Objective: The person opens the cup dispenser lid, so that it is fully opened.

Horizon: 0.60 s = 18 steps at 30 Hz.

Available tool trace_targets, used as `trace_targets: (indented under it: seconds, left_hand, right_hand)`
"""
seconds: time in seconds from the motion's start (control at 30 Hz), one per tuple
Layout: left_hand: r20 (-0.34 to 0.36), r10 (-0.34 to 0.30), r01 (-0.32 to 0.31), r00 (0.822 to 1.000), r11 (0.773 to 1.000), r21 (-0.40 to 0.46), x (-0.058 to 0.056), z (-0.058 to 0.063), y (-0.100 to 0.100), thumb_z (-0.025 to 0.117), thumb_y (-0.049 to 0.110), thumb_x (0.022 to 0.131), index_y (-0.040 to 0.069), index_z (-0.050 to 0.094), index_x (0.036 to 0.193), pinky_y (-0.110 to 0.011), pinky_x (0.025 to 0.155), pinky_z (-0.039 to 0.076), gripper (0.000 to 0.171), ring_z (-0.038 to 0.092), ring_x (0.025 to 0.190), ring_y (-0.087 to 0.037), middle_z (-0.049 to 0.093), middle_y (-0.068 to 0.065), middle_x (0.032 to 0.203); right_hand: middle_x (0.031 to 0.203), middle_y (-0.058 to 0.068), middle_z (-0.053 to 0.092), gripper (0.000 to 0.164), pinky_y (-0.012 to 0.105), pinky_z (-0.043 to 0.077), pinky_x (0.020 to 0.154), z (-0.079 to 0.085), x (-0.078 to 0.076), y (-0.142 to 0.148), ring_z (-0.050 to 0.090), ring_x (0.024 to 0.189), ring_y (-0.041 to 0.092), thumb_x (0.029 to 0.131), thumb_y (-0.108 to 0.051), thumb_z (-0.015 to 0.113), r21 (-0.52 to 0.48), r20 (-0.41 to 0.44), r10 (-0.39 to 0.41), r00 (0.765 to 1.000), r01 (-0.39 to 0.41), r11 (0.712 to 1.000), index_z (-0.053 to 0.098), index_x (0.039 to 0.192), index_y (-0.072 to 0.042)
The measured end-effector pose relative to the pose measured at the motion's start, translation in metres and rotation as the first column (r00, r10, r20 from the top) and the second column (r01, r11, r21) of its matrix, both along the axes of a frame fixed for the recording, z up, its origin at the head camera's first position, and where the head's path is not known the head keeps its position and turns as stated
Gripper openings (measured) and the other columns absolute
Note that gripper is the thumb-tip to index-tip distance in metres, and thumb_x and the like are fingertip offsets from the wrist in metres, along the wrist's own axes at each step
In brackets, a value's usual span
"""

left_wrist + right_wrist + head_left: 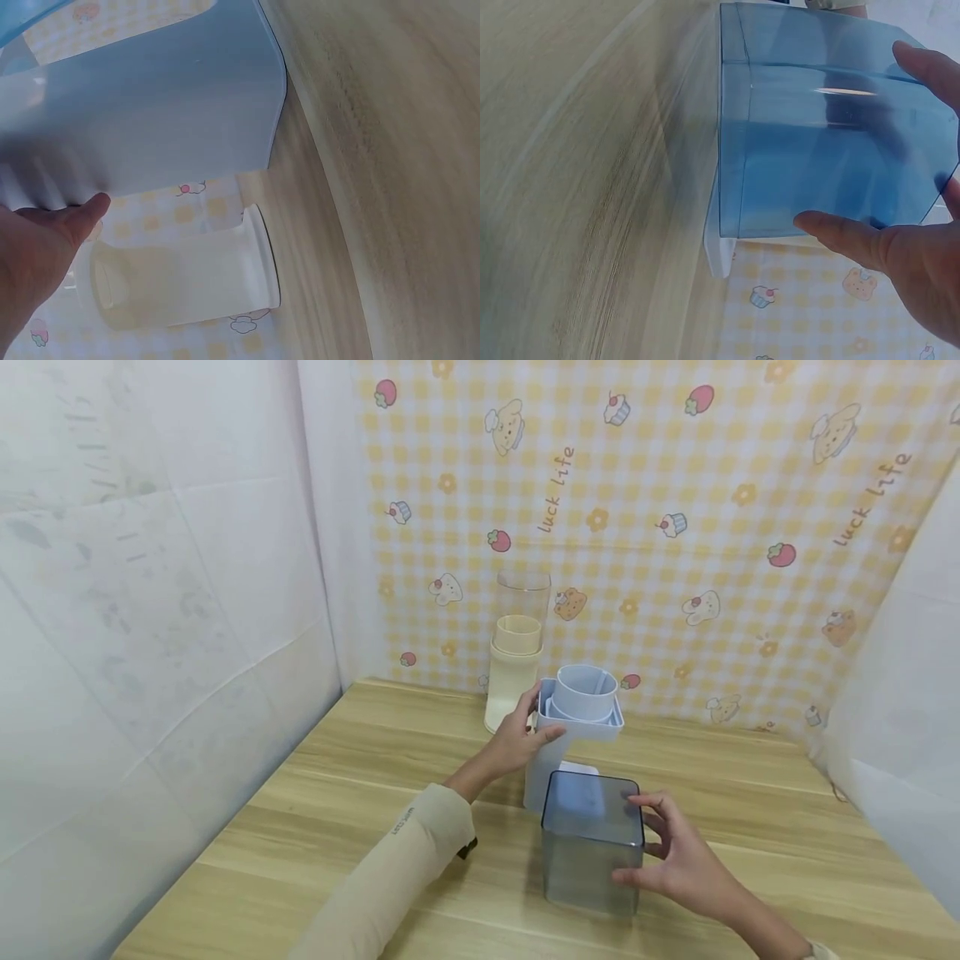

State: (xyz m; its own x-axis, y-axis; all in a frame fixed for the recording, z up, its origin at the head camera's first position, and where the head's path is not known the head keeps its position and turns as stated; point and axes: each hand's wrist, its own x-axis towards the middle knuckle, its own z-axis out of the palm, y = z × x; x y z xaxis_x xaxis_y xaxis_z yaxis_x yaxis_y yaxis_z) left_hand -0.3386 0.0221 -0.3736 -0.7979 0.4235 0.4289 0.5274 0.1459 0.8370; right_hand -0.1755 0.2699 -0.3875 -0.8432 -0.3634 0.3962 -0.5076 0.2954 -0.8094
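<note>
Container, smoky and see-through, just left of the right hand, its side gripped between thumb and fingers; whether its underside touches the counter, I can't tell. Pale-blue stand right of the left hand, which grips it below the rim, thumb in front, other fingers mostly hidden; base partly blocked by the container. Cream dispenser beyond that hand, partly covered; clear top faint against checked cloth.
</note>
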Motion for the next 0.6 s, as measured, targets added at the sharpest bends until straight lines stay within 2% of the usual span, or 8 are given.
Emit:
trace_targets:
  seconds: [0.2, 0.33, 0.43, 0.57, 0.6]
  left_hand:
    - [-0.059, 0.083, -0.086, 0.995, 0.995, -0.048, -0.0005, -0.0013, -0.0004, 0.067, 0.040, 0.095, 0.014, 0.016, 0.159, -0.052, 0.112, 0.033, 0.086, 0.035, 0.143, -0.028, 0.042, -0.010, 0.153]
    - [-0.077, 0.114, -0.119, 0.990, 0.991, -0.066, -0.0016, -0.0003, -0.0014, 0.069, 0.042, 0.093, 0.015, 0.020, 0.159, -0.050, 0.110, 0.037, 0.086, 0.039, 0.141, -0.028, 0.043, -0.009, 0.153]
    - [-0.085, 0.140, -0.146, 0.987, 0.987, -0.074, -0.0025, 0.0029, -0.0020, 0.070, 0.042, 0.092, 0.015, 0.027, 0.157, -0.047, 0.109, 0.038, 0.083, 0.042, 0.139, -0.027, 0.041, -0.008, 0.154]
    - [-0.142, 0.176, -0.186, 0.974, 0.981, -0.059, -0.0044, 0.0062, -0.0021, 0.073, 0.037, 0.091, 0.011, 0.039, 0.152, -0.046, 0.107, 0.042, 0.075, 0.048, 0.131, -0.029, 0.043, -0.010, 0.152]
    - [-0.159, 0.181, -0.191, 0.971, 0.980, -0.050, -0.0048, 0.0062, -0.0021, 0.073, 0.035, 0.090, 0.010, 0.041, 0.151, -0.046, 0.105, 0.043, 0.073, 0.051, 0.128, -0.029, 0.045, -0.012, 0.150]
  right_hand:
    - [0.134, 0.027, 0.040, 0.085, 0.025, 0.054, 0.083, 0.0000, 0.0003, -0.0016, 0.048, 0.119, -0.006, 0.064, 0.002, 0.090, 0.005, -0.015, 0.004, 1.000, -0.004, 1.000, 0.038, 0.131, 0.002]
    - [0.135, 0.026, 0.040, 0.085, 0.026, 0.054, 0.085, -0.0009, 0.0004, -0.0021, 0.046, 0.120, -0.007, 0.066, 0.000, 0.090, 0.011, -0.007, -0.002, 1.000, 0.002, 1.000, 0.038, 0.132, 0.002]
    - [0.136, 0.025, 0.042, 0.084, 0.028, 0.054, 0.085, -0.0005, 0.0014, -0.0016, 0.050, 0.127, 0.018, 0.066, -0.004, 0.091, 0.052, -0.010, -0.030, 1.000, 0.030, 0.998, 0.039, 0.132, 0.000]
    - [0.138, 0.024, 0.043, 0.084, 0.032, 0.053, 0.084, -0.0001, 0.0028, -0.0005, 0.042, 0.126, 0.053, 0.068, -0.009, 0.092, 0.104, -0.013, -0.064, 0.998, 0.065, 0.992, 0.039, 0.132, -0.001]
    - [0.138, 0.025, 0.043, 0.084, 0.032, 0.053, 0.084, -0.0004, 0.0030, -0.0003, 0.042, 0.126, 0.054, 0.068, -0.010, 0.091, 0.106, -0.008, -0.065, 0.998, 0.065, 0.992, 0.038, 0.132, -0.001]
